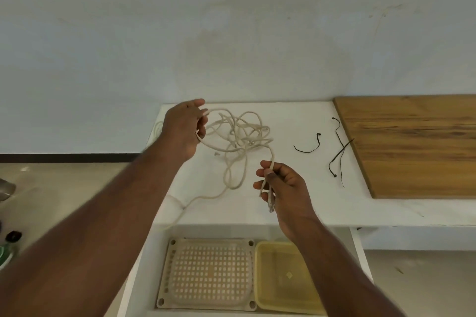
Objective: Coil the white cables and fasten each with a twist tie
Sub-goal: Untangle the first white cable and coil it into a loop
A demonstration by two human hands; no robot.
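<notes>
A white cable point(239, 136) lies in a loose tangle on the white table point(304, 195). My left hand point(184, 131) is raised at the tangle's left side and grips a strand of it between curled fingers. My right hand point(282, 185) is nearer the front edge and pinches the cable close to its end, where a clear plug point(270, 204) hangs down below my fingers. One length of the cable trails off the table's left front corner. Three dark twist ties lie to the right: one curved tie point(309, 147) and two crossed ties point(340, 154).
A wooden board point(412, 144) covers the table's right part. Below the front edge, a lower shelf holds a beige perforated tray point(208, 273) and a yellow plastic container point(283, 278). The wall stands right behind the table. Dark objects sit on the floor at the far left.
</notes>
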